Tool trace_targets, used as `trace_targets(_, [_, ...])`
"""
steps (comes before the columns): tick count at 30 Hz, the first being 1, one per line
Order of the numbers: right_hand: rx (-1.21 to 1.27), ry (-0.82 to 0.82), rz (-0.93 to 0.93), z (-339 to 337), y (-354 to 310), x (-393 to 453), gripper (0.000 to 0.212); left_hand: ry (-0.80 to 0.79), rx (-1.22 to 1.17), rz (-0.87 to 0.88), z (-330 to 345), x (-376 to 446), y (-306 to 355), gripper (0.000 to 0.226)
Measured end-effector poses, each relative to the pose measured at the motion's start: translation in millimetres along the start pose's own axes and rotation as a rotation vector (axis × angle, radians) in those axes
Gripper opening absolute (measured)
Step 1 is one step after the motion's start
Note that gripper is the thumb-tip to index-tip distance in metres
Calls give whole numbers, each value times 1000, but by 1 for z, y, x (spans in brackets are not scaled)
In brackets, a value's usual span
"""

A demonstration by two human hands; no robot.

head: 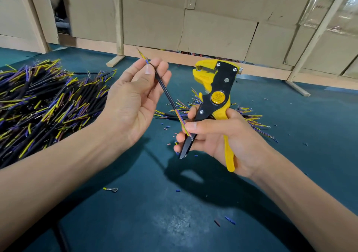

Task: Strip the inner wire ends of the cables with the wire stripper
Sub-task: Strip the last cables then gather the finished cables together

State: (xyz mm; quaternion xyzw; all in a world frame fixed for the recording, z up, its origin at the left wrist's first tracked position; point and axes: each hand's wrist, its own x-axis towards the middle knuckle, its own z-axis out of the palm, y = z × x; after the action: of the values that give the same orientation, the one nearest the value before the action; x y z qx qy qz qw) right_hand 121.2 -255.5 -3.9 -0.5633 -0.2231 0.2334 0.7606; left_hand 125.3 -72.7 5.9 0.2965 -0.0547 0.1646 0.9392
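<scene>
The left hand (133, 98) is raised palm-up above the green table (155, 213), its thumb and fingertips pinching the upper end of a black cable (164, 91); the remaining fingers are loosely extended behind it. Short yellow and blue inner wires project beyond these fingertips, pointing up and away. The cable runs diagonally down and to the right from this pinch to the right hand (217, 137), where its lower inner wires, yellow, blue and reddish, lie under the right thumb and against the index finger. The right hand also grips the wire stripper (215, 89), its fingers curled round the yellow and black handles; the tool stands upright with its yellow head above the fingers, clear of the cable. Whether the tool's jaws are parted cannot be told. Outboard of the left fingers lies a large pile of cables (44, 104) with yellow and purple ends. Behind the right fingers lies a smaller bundle of cables (249, 116). Insulation offcuts (229, 219) are scattered on the table below and near both hands, and a ring terminal (111, 189) lies below the left forearm. Cardboard boxes (213, 28) stand at the table's far edge.
</scene>
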Motion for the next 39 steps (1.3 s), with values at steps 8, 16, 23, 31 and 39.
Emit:
trace_targets(8, [33,116,-110,-4,-4,4,17,-329,699,-139,-6,-13,-7,37])
trace_targets(16, [-7,238,-106,-11,-4,7,23,-409,813,-113,-10,-12,-6,27])
trace_targets(23, [-2,338,-118,-15,-7,9,14,-438,842,-315,-9,-7,1,26])
trace_targets(31, [-93,348,-160,-16,-1,10,21,-351,782,-454,-2,-12,-4,17])
trace_targets(39, [-160,364,-195,-21,0,11,23,-335,712,-452,-5,-10,-6,21])
